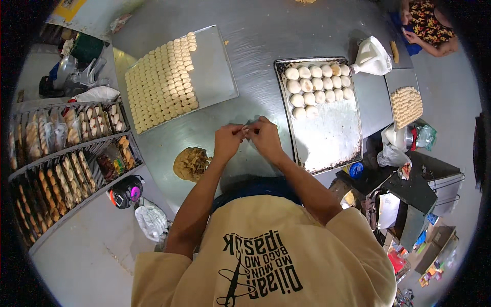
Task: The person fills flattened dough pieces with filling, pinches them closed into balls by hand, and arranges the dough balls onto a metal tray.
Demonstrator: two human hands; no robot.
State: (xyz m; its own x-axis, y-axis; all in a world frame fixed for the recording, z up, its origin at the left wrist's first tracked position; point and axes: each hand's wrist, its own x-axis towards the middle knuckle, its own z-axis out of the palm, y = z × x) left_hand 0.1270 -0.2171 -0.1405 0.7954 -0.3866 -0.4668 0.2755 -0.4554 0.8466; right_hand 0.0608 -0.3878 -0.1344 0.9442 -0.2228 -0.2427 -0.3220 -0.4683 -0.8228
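My left hand (pixel 228 142) and my right hand (pixel 266 138) meet over the metal table, fingertips pinched together. Between them is a small pale piece, perhaps dough, mostly covered by the fingers. Beside my left forearm sits a crumbly brown mound of what looks like filling (pixel 190 165). To the right, a dark-edged baking tray (pixel 327 134) carries rows of round white dough balls (pixel 317 84) at its far end; its near part is bare metal. On the left, another tray (pixel 216 61) is covered mostly with small pale dough pieces (pixel 161 84) in tight rows.
A white plastic container (pixel 372 57) lies tilted beyond the right tray. Further right is a tray of small dough pieces (pixel 407 106). Racks of bread (pixel 64 176) stand at the left. Another person (pixel 429 25) is at the far right. A dark stand (pixel 419 179) is at my right.
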